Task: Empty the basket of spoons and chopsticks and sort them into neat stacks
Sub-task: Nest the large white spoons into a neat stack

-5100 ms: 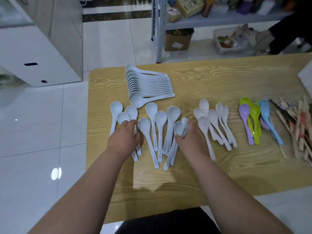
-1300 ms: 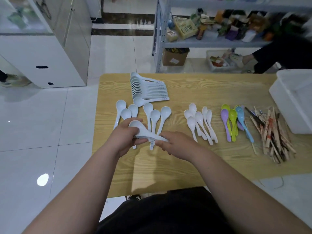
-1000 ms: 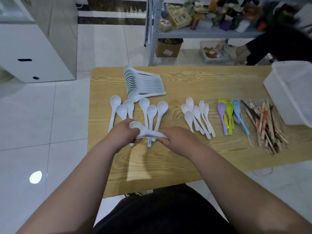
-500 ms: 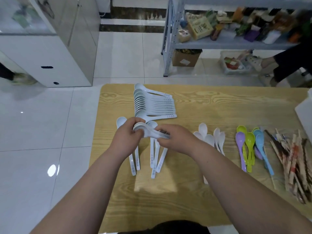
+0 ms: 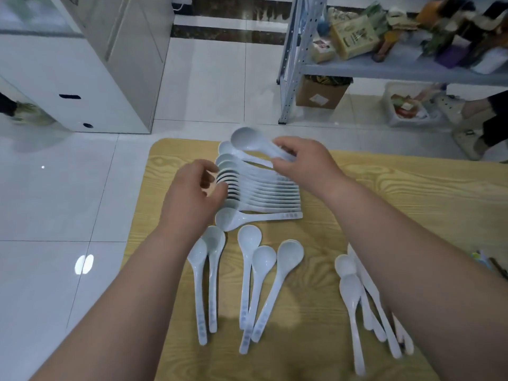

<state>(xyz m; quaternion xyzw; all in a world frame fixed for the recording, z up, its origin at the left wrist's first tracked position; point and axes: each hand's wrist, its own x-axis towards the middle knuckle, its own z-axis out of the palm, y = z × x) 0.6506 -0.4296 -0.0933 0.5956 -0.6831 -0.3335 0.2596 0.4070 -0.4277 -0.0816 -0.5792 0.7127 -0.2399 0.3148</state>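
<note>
Head view: my right hand (image 5: 303, 163) is clamped on the held spoons (image 5: 246, 142). Its fingers and thumb pinch the handles, and the bowls point left, raised over the far end of the row of spoons (image 5: 265, 194). I cannot tell how many spoons are nested in that grip. My left hand (image 5: 192, 195) holds nothing. Its fingers are loosely curled and apart, just beside the bowls on the left edge of the row, and I cannot tell if they touch.

The row lies at the far left of the table (image 5: 406, 204), handles pointing right. Nearer to me lie a pair of spoons (image 5: 206, 270), then 3 spoons (image 5: 259, 273) to their right, and a further group (image 5: 357, 295) partly hidden under my right forearm. The basket and the chopsticks are not in view.

I judge the step in hand to be adding the held spoons to the row. The next move calls for lowering them onto the far end with the bowls in line and the handles parallel, while the left hand steadies the bowls so the row does not slide. The loose groups would then need gathering.
</note>
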